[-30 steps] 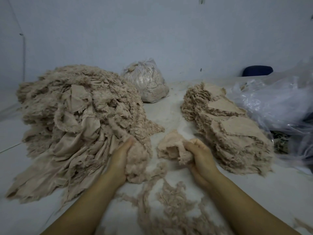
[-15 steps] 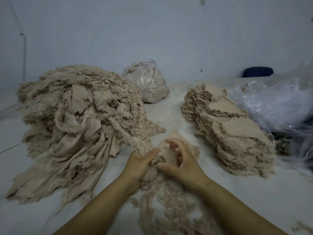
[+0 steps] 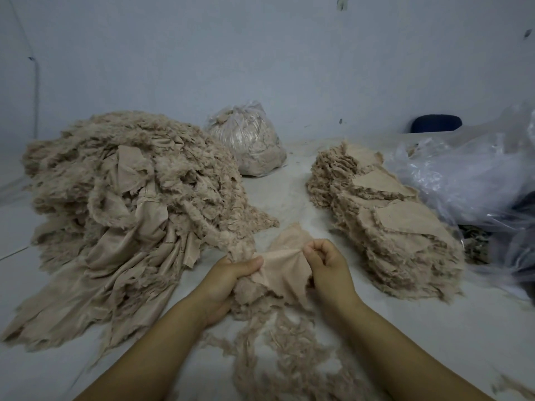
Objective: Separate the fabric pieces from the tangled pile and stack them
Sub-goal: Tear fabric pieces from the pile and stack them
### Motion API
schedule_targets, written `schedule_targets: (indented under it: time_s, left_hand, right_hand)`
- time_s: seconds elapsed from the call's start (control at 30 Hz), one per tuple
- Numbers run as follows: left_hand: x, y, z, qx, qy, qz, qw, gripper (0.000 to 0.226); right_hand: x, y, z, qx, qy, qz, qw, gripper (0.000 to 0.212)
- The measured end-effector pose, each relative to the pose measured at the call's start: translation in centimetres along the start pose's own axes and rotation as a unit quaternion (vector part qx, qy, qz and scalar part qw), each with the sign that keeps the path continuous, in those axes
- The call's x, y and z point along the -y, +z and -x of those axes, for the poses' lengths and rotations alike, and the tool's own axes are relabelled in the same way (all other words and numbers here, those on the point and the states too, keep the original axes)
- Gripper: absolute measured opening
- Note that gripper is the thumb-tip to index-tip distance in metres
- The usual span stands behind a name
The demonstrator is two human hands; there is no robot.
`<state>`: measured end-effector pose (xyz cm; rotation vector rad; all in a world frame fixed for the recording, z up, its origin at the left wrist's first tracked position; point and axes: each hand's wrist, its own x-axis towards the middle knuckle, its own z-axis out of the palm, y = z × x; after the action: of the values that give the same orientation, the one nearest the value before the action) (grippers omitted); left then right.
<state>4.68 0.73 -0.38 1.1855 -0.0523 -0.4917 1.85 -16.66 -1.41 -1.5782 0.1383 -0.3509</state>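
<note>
- left hand [image 3: 228, 280] grips a frayed clump and one edge of fabric piece [image 3: 282, 267];
- right hand [image 3: 327, 266] pinches the opposite edge;
- tangled pile [image 3: 130, 204] left, stack [image 3: 388, 221] right

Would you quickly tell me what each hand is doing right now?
Left hand: grips the bunched fabric clump.
Right hand: pinches the top fabric piece, pulling it off.

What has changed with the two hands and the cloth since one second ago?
The left hand left the tangled pile and met the right hand; both now pinch one fabric piece, spreading it between them. The stack and the bags stayed as they were.
</note>
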Motion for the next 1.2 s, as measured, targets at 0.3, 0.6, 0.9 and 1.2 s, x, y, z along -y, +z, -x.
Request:
schedule_targets:
  time_s: [0.3,0.6,0.9,1.2]
  left_hand:
    - [-0.1,-0.6,-0.4,-0.038,0.044,0.026,0.998,0.029]
    - [0.3,-0.4,-0.1,0.023,0.088,0.005,0.996,0.027]
    - [0.5,-0.1,-0.1,-0.001,0.077,-0.081,0.994,0.059]
    - [0.2,-0.7,-0.7,-0.096,0.077,-0.028,0.992,0.031]
  right_hand:
    - [0.0,-1.0,-0.5,-0.019,0.022,-0.087,0.996,0.012]
    - [0.0,-0.3,-0.1,0.089,-0.022,0.141,0.986,0.041]
    - [2.1,1.3,-0.7,0.136,-0.025,0.091,0.986,0.020]
    - [4.5,0.4,-3.6,-0.024,-0.031,0.110,0.993,0.020]
